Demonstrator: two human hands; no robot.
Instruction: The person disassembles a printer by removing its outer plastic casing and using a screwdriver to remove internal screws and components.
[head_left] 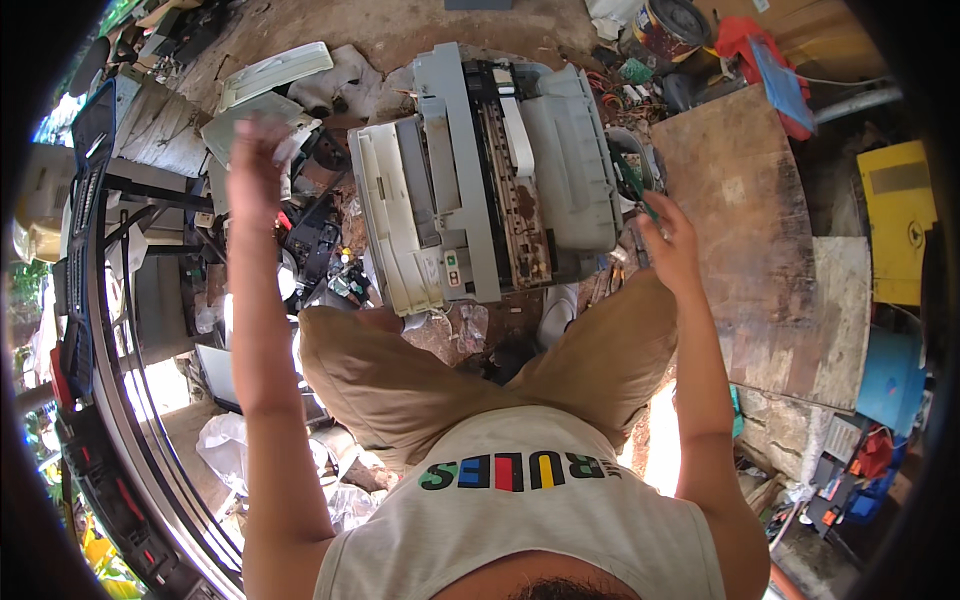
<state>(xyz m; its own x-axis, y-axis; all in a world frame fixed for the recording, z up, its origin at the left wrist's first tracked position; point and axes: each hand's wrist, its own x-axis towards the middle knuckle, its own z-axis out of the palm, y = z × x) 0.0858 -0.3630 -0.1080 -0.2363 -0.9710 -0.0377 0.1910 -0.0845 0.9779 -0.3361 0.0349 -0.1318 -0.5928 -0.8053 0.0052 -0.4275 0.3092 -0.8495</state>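
An opened grey-and-white printer (463, 180) lies in front of my knees, its inner rail and white ribbon cable exposed. To its right, my right hand (672, 240) pinches a narrow dark-green piece (630, 178) that looks like a circuit board strip; its exact kind is hard to make out. The strip is beside a round container (645, 150) with scraps. My left hand (258, 165) is raised to the left of the printer, over pale plastic panels (275, 75). It is smeared by motion, so its fingers cannot be read.
A worn plywood sheet (740, 200) lies at the right, near a yellow metal case (895, 222) and a blue container (890, 380). Black plastic parts (315, 235) and loose scraps crowd the ground at the left. A paint bucket (672, 28) stands at the back.
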